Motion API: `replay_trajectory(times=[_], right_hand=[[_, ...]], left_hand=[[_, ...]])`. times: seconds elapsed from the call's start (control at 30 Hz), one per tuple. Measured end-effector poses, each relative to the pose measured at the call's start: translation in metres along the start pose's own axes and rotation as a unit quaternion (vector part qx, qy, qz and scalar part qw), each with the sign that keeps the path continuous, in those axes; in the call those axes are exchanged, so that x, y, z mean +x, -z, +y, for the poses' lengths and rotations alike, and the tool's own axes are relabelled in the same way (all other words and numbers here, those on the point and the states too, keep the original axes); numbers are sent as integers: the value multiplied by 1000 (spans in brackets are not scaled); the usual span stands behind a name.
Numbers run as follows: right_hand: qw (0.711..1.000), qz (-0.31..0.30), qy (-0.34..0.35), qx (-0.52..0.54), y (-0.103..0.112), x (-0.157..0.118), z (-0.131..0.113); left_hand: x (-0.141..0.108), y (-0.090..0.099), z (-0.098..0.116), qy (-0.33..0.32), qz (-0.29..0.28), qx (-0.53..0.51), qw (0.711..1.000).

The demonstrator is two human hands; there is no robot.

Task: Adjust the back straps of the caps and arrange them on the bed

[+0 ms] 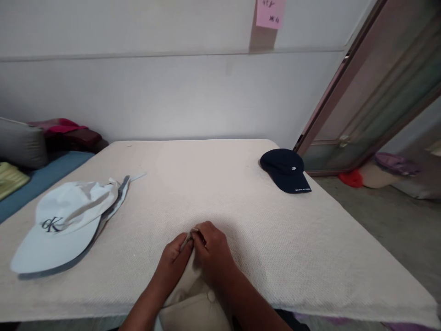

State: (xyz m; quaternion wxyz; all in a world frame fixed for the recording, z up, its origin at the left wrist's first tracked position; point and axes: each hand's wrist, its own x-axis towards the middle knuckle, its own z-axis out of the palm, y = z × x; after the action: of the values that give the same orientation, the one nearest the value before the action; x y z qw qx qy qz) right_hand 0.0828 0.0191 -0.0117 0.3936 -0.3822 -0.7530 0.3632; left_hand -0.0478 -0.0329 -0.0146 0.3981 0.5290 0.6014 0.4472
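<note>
Left hand (174, 257) bare, the wrist narrower than the forearm (146, 301), which was uncovered too. Right hand (212, 250) likewise bare, knuckles rounded; the right forearm (253, 301) broadened toward the elbow, plain skin as far as I could see. Near-black cloth (292, 320) showed low beside it, apparently clothing; garment unclear, too little visible.

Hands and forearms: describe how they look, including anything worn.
The left grip and right grip are ungloved human hands, no rings visible. The left forearm and right forearm show no sleeve, watch or bracelet.
</note>
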Motion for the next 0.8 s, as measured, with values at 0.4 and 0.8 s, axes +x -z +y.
replay_trajectory(times=[0.4,0.8], right_hand=[[903,38,-223,365,10,12,3],[836,-114,-288,452,22,10,7]], left_hand=[[-8,-1,8,136,-25,-254,957],[-14,14,24,181,4,-461,869]])
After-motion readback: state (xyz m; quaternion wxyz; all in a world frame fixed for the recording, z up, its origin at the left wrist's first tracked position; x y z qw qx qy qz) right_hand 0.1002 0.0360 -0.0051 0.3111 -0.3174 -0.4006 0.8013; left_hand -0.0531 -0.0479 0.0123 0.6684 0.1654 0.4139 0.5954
